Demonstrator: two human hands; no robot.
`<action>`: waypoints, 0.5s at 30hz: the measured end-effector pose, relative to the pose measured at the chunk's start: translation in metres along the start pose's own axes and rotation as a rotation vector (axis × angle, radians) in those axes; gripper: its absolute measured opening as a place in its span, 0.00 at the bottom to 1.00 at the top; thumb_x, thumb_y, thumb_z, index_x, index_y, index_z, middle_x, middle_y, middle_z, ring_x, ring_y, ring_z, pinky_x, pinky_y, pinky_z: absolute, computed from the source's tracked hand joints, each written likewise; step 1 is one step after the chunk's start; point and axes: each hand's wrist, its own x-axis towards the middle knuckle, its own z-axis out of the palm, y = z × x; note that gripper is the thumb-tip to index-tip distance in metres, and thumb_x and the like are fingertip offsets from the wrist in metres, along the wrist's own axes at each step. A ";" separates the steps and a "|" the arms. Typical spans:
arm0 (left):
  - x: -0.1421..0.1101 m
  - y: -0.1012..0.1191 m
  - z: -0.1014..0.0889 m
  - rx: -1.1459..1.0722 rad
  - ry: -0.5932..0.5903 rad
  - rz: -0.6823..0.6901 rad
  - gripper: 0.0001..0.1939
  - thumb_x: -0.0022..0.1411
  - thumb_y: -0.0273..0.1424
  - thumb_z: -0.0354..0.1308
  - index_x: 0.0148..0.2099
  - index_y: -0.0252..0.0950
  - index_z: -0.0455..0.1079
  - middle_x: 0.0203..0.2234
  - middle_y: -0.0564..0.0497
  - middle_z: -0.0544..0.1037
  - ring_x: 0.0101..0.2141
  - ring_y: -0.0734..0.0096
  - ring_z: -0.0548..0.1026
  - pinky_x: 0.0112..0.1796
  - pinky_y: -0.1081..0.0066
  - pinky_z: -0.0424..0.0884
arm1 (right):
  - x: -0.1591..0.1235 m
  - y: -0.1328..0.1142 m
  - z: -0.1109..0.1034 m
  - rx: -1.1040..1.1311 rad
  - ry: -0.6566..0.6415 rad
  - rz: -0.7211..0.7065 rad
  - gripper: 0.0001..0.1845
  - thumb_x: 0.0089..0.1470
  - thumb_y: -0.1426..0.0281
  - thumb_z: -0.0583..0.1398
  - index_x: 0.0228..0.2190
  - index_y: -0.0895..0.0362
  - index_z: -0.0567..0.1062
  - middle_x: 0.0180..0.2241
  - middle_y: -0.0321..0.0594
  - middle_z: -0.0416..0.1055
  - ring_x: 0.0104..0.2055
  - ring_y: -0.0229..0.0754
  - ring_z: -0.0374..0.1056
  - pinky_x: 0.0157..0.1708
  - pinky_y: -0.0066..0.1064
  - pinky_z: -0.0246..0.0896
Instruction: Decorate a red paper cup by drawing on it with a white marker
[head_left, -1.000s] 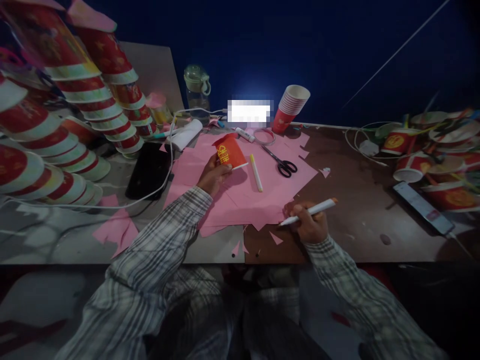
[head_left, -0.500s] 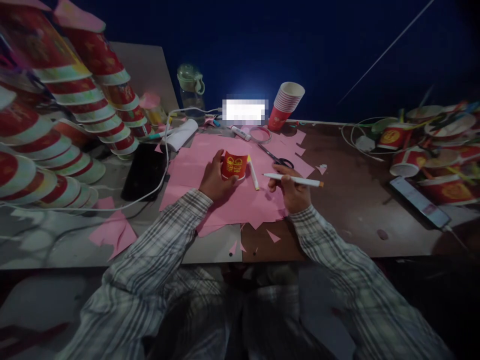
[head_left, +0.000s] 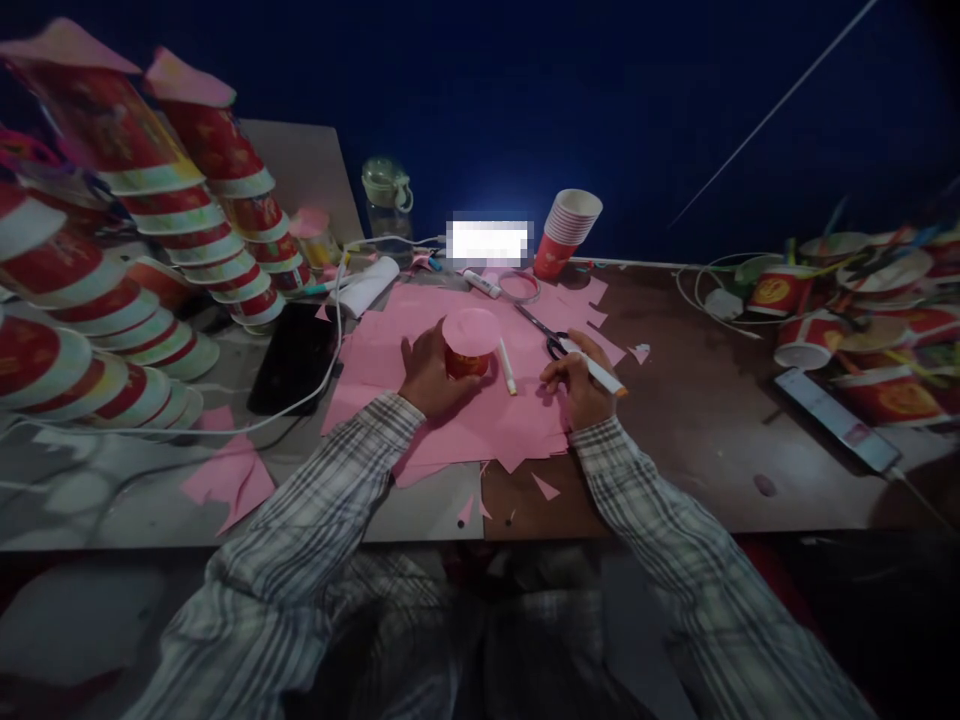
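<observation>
My left hand is wrapped round a red paper cup that stands upside down on the pink paper sheets, its pink-covered bottom facing up. My right hand pinches a white pen with an orange end, its tip pointing toward the paper just right of the cup. A yellow-white marker lies between the two hands. Black-handled scissors lie just beyond my right hand.
Tall stacks of red cups fill the left side. A black phone with a white cable lies left of the paper. A cup stack, a bottle, a tape ring, finished cups and another phone stand around.
My left hand turned the cup over and set it mouth down on the pink paper. My right hand carried the pen from the table's near edge up beside the cup.
</observation>
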 end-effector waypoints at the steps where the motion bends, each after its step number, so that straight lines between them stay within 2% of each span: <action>1: 0.000 0.000 0.000 0.005 -0.003 -0.002 0.45 0.48 0.39 0.72 0.63 0.35 0.56 0.60 0.35 0.69 0.62 0.41 0.64 0.63 0.41 0.47 | 0.000 0.000 0.000 -0.018 -0.013 -0.007 0.24 0.61 0.51 0.60 0.49 0.56 0.73 0.20 0.31 0.72 0.16 0.33 0.63 0.18 0.26 0.62; 3: 0.001 0.000 0.001 0.010 -0.017 -0.012 0.43 0.50 0.41 0.71 0.63 0.34 0.57 0.59 0.34 0.70 0.60 0.42 0.65 0.62 0.41 0.49 | 0.000 -0.001 0.000 -0.057 -0.055 -0.035 0.21 0.61 0.54 0.60 0.47 0.56 0.74 0.22 0.32 0.73 0.18 0.33 0.65 0.19 0.27 0.64; 6: 0.002 -0.001 0.001 0.022 -0.011 0.003 0.40 0.51 0.36 0.68 0.63 0.33 0.58 0.59 0.33 0.71 0.60 0.42 0.66 0.61 0.42 0.52 | 0.005 -0.003 0.005 -0.124 -0.119 -0.126 0.18 0.60 0.59 0.61 0.48 0.55 0.72 0.26 0.33 0.75 0.22 0.36 0.69 0.26 0.31 0.71; 11: 0.004 -0.007 0.000 0.060 0.007 0.090 0.39 0.49 0.32 0.65 0.62 0.32 0.59 0.55 0.35 0.74 0.55 0.42 0.70 0.56 0.45 0.60 | 0.020 -0.004 0.028 -0.187 -0.221 -0.296 0.23 0.62 0.61 0.59 0.56 0.54 0.64 0.36 0.40 0.77 0.33 0.42 0.76 0.38 0.40 0.76; 15: 0.003 -0.010 0.001 0.081 0.009 0.140 0.37 0.49 0.34 0.63 0.61 0.29 0.61 0.53 0.34 0.74 0.54 0.41 0.70 0.54 0.46 0.63 | 0.024 0.004 0.043 -0.144 -0.204 -0.315 0.25 0.63 0.62 0.59 0.59 0.52 0.61 0.42 0.44 0.77 0.40 0.45 0.77 0.44 0.44 0.76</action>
